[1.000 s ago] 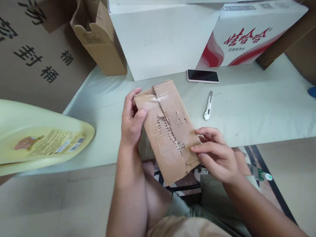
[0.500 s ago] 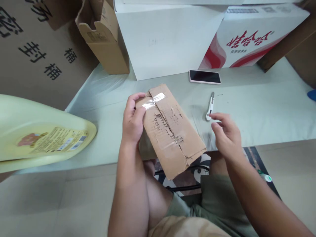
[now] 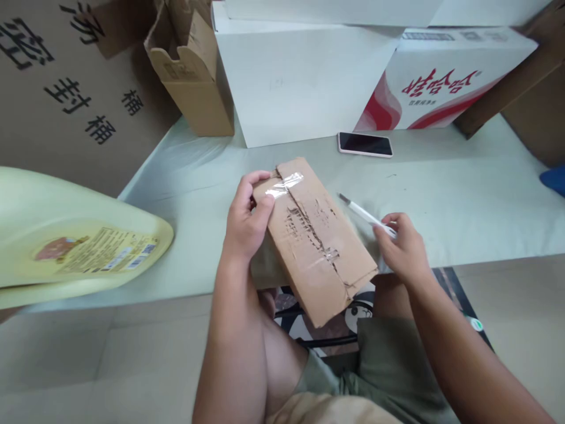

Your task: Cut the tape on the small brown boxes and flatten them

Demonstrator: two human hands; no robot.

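Observation:
A brown cardboard box (image 3: 315, 241) is tilted over the front edge of the table, its seam worn and torn, with clear tape across the far end. My left hand (image 3: 251, 215) grips its far left corner, thumb on top and fingers around the edge. To the right of the box, my right hand (image 3: 401, 241) is closed on the white handle of a utility knife (image 3: 359, 212). The knife points up and left toward the box, its tip apart from the cardboard. Part of the handle is hidden in my fingers.
A phone (image 3: 365, 144) lies on the cloth-covered table (image 3: 454, 200) before white cartons (image 3: 309, 82). An open-topped cardboard box (image 3: 198, 100) stands at the back left. A large yellow-green bottle (image 3: 88, 235) fills the left side, near a big printed carton (image 3: 53, 118).
My right hand has picked up the utility knife from the table and swung its tip leftward toward the box. The box and my left hand have shifted slightly right in view.

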